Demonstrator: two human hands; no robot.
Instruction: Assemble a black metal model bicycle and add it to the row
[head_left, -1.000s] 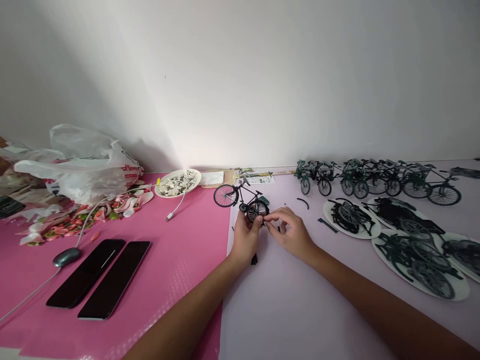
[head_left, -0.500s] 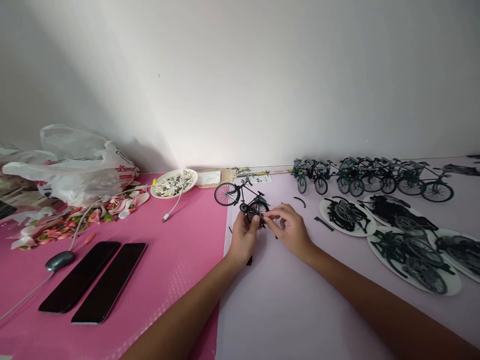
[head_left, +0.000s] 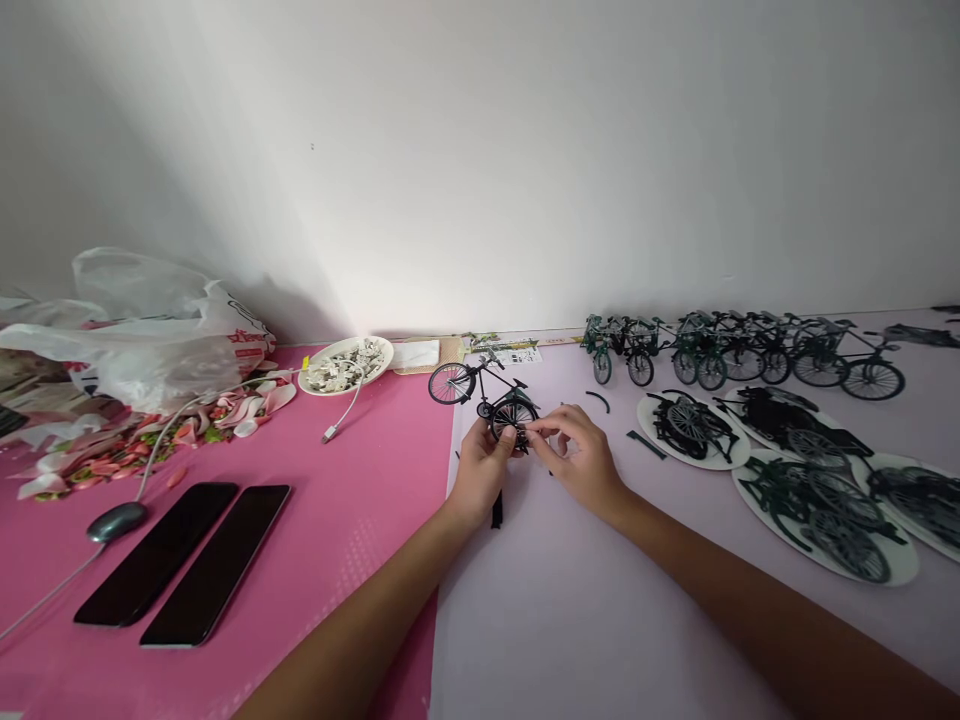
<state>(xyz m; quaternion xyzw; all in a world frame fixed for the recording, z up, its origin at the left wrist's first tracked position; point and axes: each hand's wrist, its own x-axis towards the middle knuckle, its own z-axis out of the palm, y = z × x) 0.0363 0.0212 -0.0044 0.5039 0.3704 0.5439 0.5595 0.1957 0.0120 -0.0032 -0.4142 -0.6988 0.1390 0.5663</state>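
A small black model bicycle point(head_left: 489, 390) is held tilted above the table, its front wheel pointing to the left. My left hand point(head_left: 480, 470) grips it low at the rear wheel, thumb pressed against the wheel's side. From the right, my right hand point(head_left: 581, 455) pinches thumb and forefinger together at the rear wheel's hub; whatever small part may sit between those fingertips is too small to make out. Below my left hand a dark strip point(head_left: 497, 510) lies on the table. A curved black piece point(head_left: 598, 402) and a flat dark piece point(head_left: 646, 445) lie right of my hands.
Finished model bicycles point(head_left: 742, 350) stand in a row along the wall. White plates, one at front point(head_left: 904, 565), hold dark bicycle parts. On the left lie two black phones point(head_left: 157, 555), a mouse-like device point(head_left: 118, 522), a plate point(head_left: 307, 385) of pale pieces, petals and a plastic bag point(head_left: 150, 350).
The camera view has shifted slightly. My hands and the model bicycle stay almost as they were, the right fingers still at the rear hub.
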